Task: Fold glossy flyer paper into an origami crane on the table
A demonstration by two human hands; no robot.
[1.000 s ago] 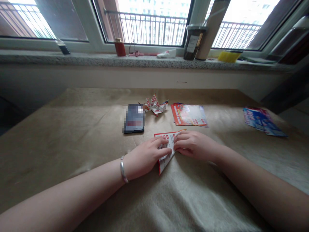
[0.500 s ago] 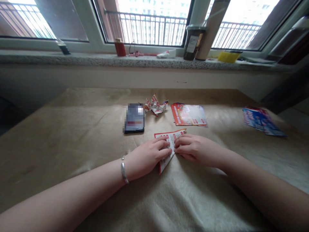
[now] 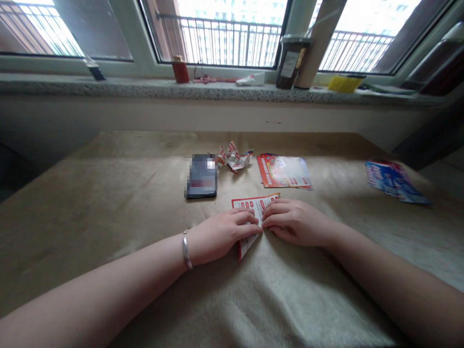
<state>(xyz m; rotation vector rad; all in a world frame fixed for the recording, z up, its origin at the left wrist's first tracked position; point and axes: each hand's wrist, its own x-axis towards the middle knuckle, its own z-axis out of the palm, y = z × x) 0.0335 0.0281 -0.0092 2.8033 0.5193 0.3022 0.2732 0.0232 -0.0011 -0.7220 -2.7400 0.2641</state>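
Note:
On the table in front of me lies a folded leaflet (image 3: 247,251), white with red print and a red border, roughly triangular. My left hand (image 3: 223,233), with a silver bracelet at the wrist, rests flat over it, fingers stretched out towards the right edge. At that slanting right edge my right hand (image 3: 295,221) has its fingers bent together on the paper, the thumb tucked low. The two sets of fingertips almost meet, and they cover the leaflet's middle.
Behind the leaflet are a dark pixelated flat object (image 3: 201,176), crumpled printed paper (image 3: 235,158) and a stack of orange-red leaflets (image 3: 286,172). Blue leaflets (image 3: 395,181) lie fanned at the right. Jars and small items stand on the stone windowsill (image 3: 145,89).
My left fingers and thumb have slid slightly right across the leaflet to its slanting edge. The right hand has barely moved, and the leaflet stays in place.

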